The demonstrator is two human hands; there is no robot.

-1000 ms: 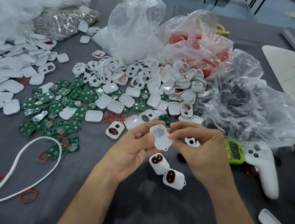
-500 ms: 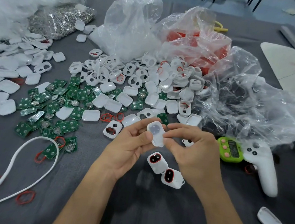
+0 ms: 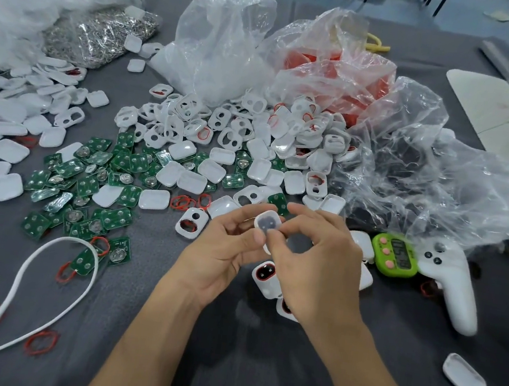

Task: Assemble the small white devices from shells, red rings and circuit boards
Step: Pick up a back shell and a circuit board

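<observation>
Both hands meet above the grey table [image 3: 225,365]: the left hand [image 3: 223,253] pinches a small white shell [image 3: 267,225] at its edge, and the right hand [image 3: 315,261] also pinches it with thumb and fingertips. It looks light, stiff and rather smooth, so I think the rim is the safest place to hold. One finished device [image 3: 265,277] lies just below.

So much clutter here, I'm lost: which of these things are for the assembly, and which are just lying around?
For the job: white shell pinched by left hand and right hand; shell pile; green circuit boards; red rings; finished devices.
Lying about: green timer; white controller; white cable.
</observation>
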